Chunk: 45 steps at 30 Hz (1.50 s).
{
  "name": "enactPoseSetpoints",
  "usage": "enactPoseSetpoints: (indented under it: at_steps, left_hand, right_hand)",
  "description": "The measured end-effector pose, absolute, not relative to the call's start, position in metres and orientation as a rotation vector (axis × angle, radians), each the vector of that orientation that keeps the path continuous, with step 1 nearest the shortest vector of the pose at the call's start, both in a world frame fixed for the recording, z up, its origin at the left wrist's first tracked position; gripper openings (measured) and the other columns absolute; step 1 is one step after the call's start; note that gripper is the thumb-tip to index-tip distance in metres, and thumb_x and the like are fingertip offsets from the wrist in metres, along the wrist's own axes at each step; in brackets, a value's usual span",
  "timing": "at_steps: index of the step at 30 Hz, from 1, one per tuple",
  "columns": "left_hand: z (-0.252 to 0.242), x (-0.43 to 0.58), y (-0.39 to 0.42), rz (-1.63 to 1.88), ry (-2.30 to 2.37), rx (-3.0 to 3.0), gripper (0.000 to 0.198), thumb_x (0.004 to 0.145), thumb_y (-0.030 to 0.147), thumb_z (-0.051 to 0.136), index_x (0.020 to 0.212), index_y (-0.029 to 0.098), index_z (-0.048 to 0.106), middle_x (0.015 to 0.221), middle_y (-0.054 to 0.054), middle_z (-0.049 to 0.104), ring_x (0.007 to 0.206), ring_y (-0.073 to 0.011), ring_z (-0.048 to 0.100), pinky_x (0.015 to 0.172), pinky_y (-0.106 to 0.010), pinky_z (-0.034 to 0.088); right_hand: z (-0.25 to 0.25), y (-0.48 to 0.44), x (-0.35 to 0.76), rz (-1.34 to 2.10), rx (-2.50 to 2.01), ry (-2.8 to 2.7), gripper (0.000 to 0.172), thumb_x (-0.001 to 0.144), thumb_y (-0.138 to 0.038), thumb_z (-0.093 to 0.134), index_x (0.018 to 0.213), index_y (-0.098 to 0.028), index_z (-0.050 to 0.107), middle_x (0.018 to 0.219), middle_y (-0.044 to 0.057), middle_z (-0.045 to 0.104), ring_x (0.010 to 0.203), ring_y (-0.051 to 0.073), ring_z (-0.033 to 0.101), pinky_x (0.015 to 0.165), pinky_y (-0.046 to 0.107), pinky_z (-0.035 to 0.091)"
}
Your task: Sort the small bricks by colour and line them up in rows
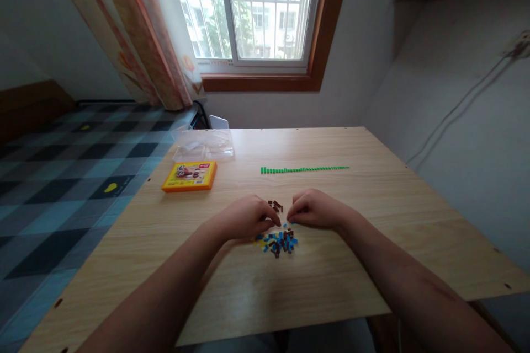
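Note:
A mixed pile of small blue, brown and yellow building bricks (282, 242) lies on the wooden table in front of me. Just above its far edge, my left hand (250, 216) has its fingers curled, thumb and index finger drawn close together. Opposite it, my right hand (314, 209) is closed in a pinch, its fingertips beside a few tiny blue bricks (285, 225). Whatever either pinch holds is too small to make out. Between and behind the hands sits a small group of brown bricks (276, 207), partly covered by my left hand.
Small green bricks (304, 169) form a long row across the table (348, 265), larger at the left end. An orange and yellow box (189, 176) lies at the left, with a clear plastic container (202, 146) behind it. A checked bed (83, 176) adjoins the left side.

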<state>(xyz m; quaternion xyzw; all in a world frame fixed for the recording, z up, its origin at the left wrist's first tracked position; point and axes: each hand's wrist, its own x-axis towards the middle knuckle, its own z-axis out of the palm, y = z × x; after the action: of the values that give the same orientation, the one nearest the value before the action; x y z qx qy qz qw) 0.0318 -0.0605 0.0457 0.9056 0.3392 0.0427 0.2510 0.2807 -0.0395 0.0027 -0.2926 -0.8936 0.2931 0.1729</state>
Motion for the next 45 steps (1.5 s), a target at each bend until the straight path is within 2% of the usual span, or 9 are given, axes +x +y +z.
enactPoseSetpoints:
  at_steps: [4,12,18,24,31,36,45]
  left_hand:
    - [0.045,0.032,-0.061,0.109,0.942,2.529,0.032,0.085,0.014,0.056,0.101,0.026,0.081,0.094,-0.002,0.079,0.079,-0.0155,0.070,0.071,-0.023,0.048]
    - [0.045,0.042,-0.068,0.078,0.898,2.649,0.042,0.082,0.012,0.053,0.109,0.030,0.079,0.095,-0.003,0.079,0.081,-0.0190,0.070,0.073,-0.027,0.050]
    - [0.047,0.035,-0.065,0.062,0.912,2.637,0.042,0.078,0.010,0.053,0.101,0.031,0.081,0.091,-0.002,0.078,0.077,-0.0173,0.068,0.071,-0.026,0.048]
    - [0.047,0.030,-0.062,0.094,0.936,2.598,0.039,0.075,0.009,0.055,0.094,0.028,0.082,0.090,-0.002,0.078,0.078,-0.0179,0.069,0.071,-0.027,0.048]
    - [0.051,0.034,-0.066,0.081,0.901,2.626,0.038,0.077,0.010,0.054,0.097,0.027,0.082,0.090,-0.002,0.078,0.076,-0.0170,0.068,0.072,-0.026,0.048]
    - [0.049,0.031,-0.064,0.129,0.920,2.626,0.039,0.077,0.009,0.054,0.099,0.027,0.081,0.100,-0.003,0.078,0.086,-0.0188,0.070,0.076,-0.027,0.050]
    - [0.043,0.030,-0.062,0.181,0.953,2.612,0.036,0.080,0.012,0.055,0.100,0.028,0.081,0.102,-0.002,0.078,0.085,-0.0185,0.071,0.078,-0.028,0.051]
  right_hand:
    - [0.002,-0.038,0.280,0.851,-0.813,-2.520,0.014,0.087,-0.024,0.071,0.094,-0.024,0.083,0.077,0.002,0.070,0.068,0.012,0.061,0.063,0.023,0.042]
    - [0.009,-0.041,0.282,0.876,-0.841,-2.551,0.011,0.080,-0.019,0.073,0.086,-0.021,0.082,0.074,0.001,0.069,0.067,0.012,0.060,0.062,0.022,0.041]
    - [0.014,-0.040,0.286,1.027,-0.856,-2.531,0.012,0.082,-0.024,0.073,0.088,-0.020,0.082,0.072,0.001,0.066,0.063,0.011,0.055,0.058,0.022,0.039]
    - [0.014,-0.046,0.281,1.021,-0.783,-2.535,0.015,0.082,-0.030,0.076,0.093,-0.021,0.083,0.071,0.000,0.057,0.062,0.010,0.051,0.056,0.023,0.037]
    - [0.014,-0.052,0.275,0.944,-0.761,-2.592,0.011,0.081,-0.025,0.076,0.089,-0.022,0.082,0.073,0.000,0.062,0.064,0.011,0.054,0.059,0.023,0.038]
    - [0.011,-0.049,0.276,0.892,-0.810,-2.578,0.011,0.082,-0.021,0.073,0.088,-0.021,0.082,0.074,0.001,0.066,0.065,0.011,0.056,0.061,0.022,0.040]
    - [0.004,-0.040,0.279,0.762,-0.914,-2.425,0.016,0.091,-0.024,0.067,0.094,-0.020,0.082,0.078,0.004,0.070,0.068,0.012,0.060,0.063,0.023,0.042]
